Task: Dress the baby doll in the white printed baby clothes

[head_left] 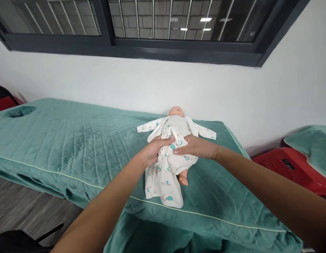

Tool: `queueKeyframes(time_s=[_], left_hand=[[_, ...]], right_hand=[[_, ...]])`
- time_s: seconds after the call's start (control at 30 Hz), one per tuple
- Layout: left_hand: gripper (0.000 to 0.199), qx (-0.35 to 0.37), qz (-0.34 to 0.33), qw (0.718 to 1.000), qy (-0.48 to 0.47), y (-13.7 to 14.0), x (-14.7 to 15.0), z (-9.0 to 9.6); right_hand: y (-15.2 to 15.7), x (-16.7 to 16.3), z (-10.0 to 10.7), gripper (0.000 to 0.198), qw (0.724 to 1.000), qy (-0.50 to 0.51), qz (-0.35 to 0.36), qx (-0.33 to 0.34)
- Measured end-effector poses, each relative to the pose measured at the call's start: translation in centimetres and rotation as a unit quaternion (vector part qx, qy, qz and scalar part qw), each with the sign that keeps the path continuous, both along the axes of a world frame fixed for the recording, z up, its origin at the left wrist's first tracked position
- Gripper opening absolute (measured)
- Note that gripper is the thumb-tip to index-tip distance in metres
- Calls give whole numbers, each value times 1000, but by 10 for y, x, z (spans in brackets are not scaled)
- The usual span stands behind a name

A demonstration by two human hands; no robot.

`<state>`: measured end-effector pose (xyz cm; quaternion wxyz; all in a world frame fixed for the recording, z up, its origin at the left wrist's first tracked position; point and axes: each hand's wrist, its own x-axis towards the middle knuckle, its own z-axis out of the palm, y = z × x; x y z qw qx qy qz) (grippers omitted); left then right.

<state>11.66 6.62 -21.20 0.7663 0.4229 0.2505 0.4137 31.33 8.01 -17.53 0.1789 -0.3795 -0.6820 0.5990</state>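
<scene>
A baby doll point(176, 111) lies on its back on the green quilted bed cover point(81, 140), head towards the wall. It wears a white patterned jacket point(206, 132), spread open at the front over a pale grey-white top. White baby trousers point(166, 182) with green and pink prints lie bunched over the doll's lower body, one part hanging towards me. My left hand point(153, 149) grips their left side, thumb on top. My right hand point(193, 147) grips the right side, thumb pressed on the cloth. One bare doll foot point(183, 178) shows below; the other leg is hidden.
The bed's piped front edge point(205, 214) runs close to me. A round hole point(21, 111) is in the cover at far left. Behind stand a white wall point(99, 80) and a dark-framed window point(178, 49). A red case-like object point(281, 168) stands at right, partly under green cloth.
</scene>
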Motion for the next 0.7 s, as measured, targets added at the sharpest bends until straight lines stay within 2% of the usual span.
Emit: queueKeyframes(time_s=[0.1, 0.2, 0.3, 0.37, 0.43, 0.5, 0.57, 0.6, 0.7], left_hand=[[52, -14, -37, 999, -5, -5, 1, -5], [59, -14, -91, 995, 33, -9, -1, -8], [61, -11, -80, 996, 40, -12, 0, -8], [58, -6, -41, 999, 13, -13, 2, -7], [53, -4, -5, 1000, -8, -13, 6, -7], [52, -10, -2, 1000, 2, -15, 10, -9], [51, -18, -11, 999, 35, -18, 14, -11], [50, -18, -18, 998, 59, -21, 15, -12], [44, 8, -63, 983, 172, -27, 21, -10]], right_hand=[[1, 1, -1, 43, 994, 82, -65, -22], [2, 3, 2, 48, 964, 212, -149, -51], [-3, 8, 4, 51, 952, 239, -178, -74], [-12, 13, 1, 52, 964, 204, -148, -88], [-24, 17, -4, 51, 981, 148, -73, -106], [-35, 21, -11, 47, 987, 96, 16, -127], [-42, 26, -17, 44, 986, 89, 41, -132], [-43, 28, -20, 43, 986, 103, 17, -126], [-39, 39, -27, 41, 974, 163, -124, -100]])
